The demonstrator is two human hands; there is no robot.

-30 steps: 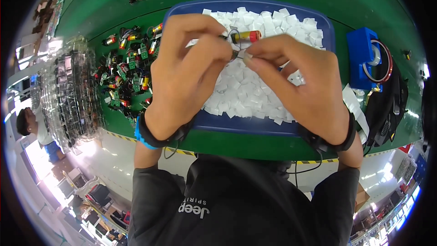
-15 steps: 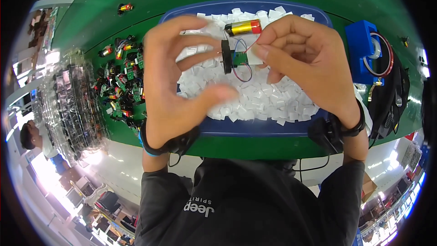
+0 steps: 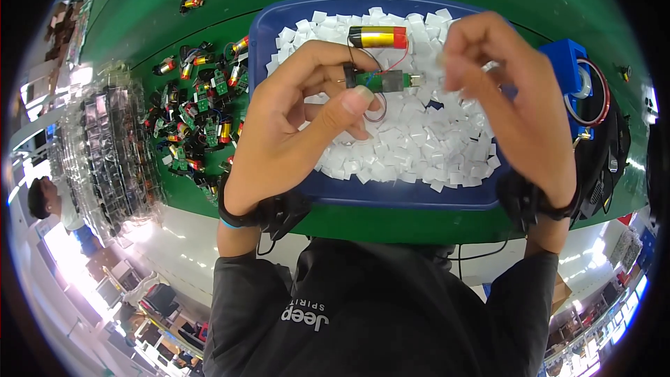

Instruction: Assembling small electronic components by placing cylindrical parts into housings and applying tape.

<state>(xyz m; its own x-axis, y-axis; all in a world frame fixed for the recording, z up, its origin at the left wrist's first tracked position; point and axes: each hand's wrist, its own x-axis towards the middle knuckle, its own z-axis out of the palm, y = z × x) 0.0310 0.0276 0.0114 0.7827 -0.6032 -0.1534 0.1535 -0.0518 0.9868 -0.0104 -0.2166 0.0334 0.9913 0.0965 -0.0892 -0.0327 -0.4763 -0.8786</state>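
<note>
My left hand [image 3: 300, 115] pinches a small green circuit board [image 3: 373, 82] between thumb and fingers, above the tray of white pieces. A black round part [image 3: 350, 75] sits at the board's left end, by my fingertips. Toward the right end are a dark grey block [image 3: 395, 82] and a metal connector. Thin red, blue and dark wires loop off the board. Some run to a yellow battery [image 3: 377, 37] with red and black ends, just beyond it. My right hand [image 3: 506, 87] is apart from the board, to its right; motion smears its curled fingertips, and nothing shows between them.
Under my hands lies a blue tray [image 3: 391, 197] full of small white square pieces [image 3: 412, 146]. Left of it is a pile of boards with batteries [image 3: 202, 98]. To the right stands a blue holder [image 3: 569, 63] with a reddish ring. Clear plastic trays [image 3: 105, 153] stack at far left.
My right hand has let go of the board's right end and moved right. My left hand has closed on the board. A white square seen by the board earlier no longer shows there.
</note>
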